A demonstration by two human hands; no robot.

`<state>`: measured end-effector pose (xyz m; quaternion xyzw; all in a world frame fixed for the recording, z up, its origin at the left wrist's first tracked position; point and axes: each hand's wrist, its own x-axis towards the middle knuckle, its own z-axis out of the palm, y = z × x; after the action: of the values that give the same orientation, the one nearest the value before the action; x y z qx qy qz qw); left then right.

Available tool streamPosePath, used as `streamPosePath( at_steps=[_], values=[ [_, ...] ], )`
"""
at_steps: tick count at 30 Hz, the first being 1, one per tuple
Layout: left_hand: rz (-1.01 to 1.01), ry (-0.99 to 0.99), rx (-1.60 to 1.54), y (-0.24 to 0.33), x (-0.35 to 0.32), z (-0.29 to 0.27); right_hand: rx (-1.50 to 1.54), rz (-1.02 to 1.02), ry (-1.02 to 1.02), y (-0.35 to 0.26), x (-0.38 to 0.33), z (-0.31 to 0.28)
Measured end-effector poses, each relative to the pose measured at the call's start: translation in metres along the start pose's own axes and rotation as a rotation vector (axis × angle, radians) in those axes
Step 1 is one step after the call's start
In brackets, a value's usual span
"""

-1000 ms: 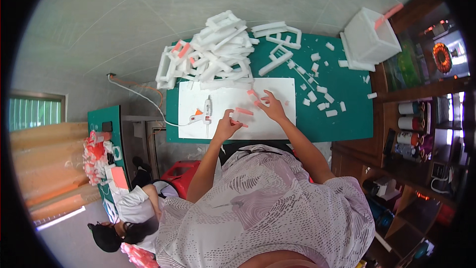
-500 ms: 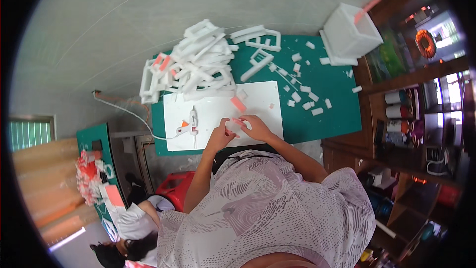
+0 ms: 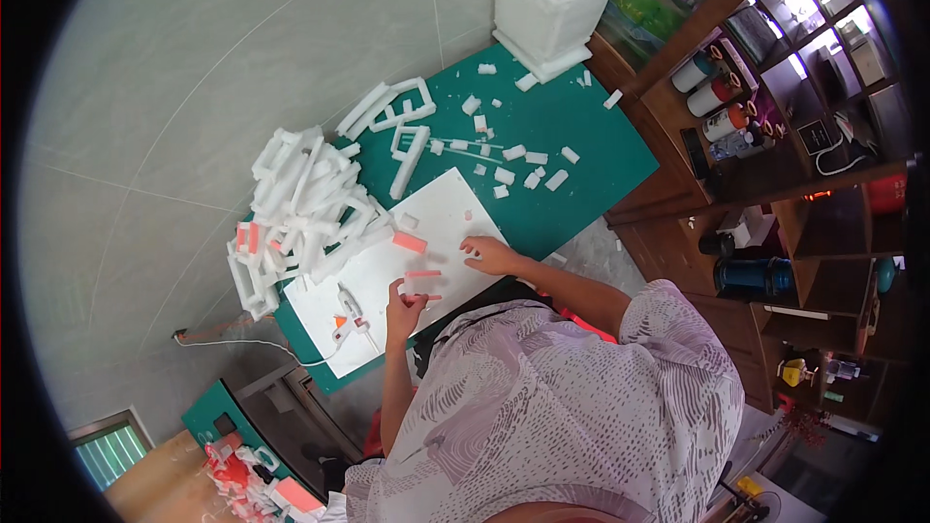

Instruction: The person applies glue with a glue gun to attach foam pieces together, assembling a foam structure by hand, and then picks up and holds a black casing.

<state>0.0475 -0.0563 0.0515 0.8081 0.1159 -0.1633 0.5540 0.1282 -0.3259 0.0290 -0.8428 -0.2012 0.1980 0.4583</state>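
Note:
Over the white board [image 3: 315, 305], my left hand [image 3: 402, 312] grips the near left end of a small white foam piece with pink edges [image 3: 423, 274]; its white middle blends into the board. My right hand [image 3: 489, 255] is off to the right, fingers apart and curved, holding nothing. Beyond the held piece lies a flat pink foam block [image 3: 410, 242], close to a small white foam block [image 3: 409, 221]. To the left of my left hand, a white hot glue gun [image 3: 349, 308] with an orange trigger rests on the board.
A heap of white foam frames [image 3: 300, 199] stands at the left on the green table [image 3: 591, 165]. Loose foam bits [image 3: 513, 152] are scattered at the far right, before a white foam planter-shaped box [image 3: 542, 24]. The glue gun's cable [image 3: 242, 341] runs left. Wooden shelves [image 3: 717, 174] stand right.
My view has turned, so the table appears rotated. My right hand has come away from the pink-edged piece and moved right; my left hand still holds it.

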Motion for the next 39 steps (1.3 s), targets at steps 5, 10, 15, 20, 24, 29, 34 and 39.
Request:
streamPosePath(
  at_steps=[5, 10, 15, 20, 24, 29, 34, 39],
  values=[
    [-0.079, 0.017, -0.023, 0.008, 0.007, -0.002, 0.045, 0.139, 0.174, 0.023, -0.024, -0.010],
    [-0.039, 0.090, -0.009, -0.023, -0.009, -0.010, 0.029, 0.198, 0.283, 0.071, -0.057, -0.024],
    [-0.070, 0.160, -0.007, -0.047, -0.004, -0.013, -0.106, 0.261, 0.555, 0.153, -0.141, -0.121],
    [-0.041, 0.379, 0.132, -0.062, -0.053, -0.011, -0.495, 0.638, 0.667, 0.213, -0.190, -0.262],
    [-0.103, 0.647, -0.013, -0.067, -0.113, 0.015, -0.689, 0.704, 0.595, 0.284, -0.199, -0.380],
    [-0.228, 0.721, 0.036, -0.032, -0.148, 0.041, -0.680, 0.708, 0.514, 0.294, -0.142, -0.425],
    [-0.332, 0.809, 0.139, -0.068, -0.197, 0.083, -0.667, 0.621, 0.588, 0.293, -0.106, -0.472],
    [-0.737, 0.618, -0.030, -0.102, -0.236, 0.116, -0.643, 0.639, 0.711, 0.300, -0.142, -0.504]
  ],
)
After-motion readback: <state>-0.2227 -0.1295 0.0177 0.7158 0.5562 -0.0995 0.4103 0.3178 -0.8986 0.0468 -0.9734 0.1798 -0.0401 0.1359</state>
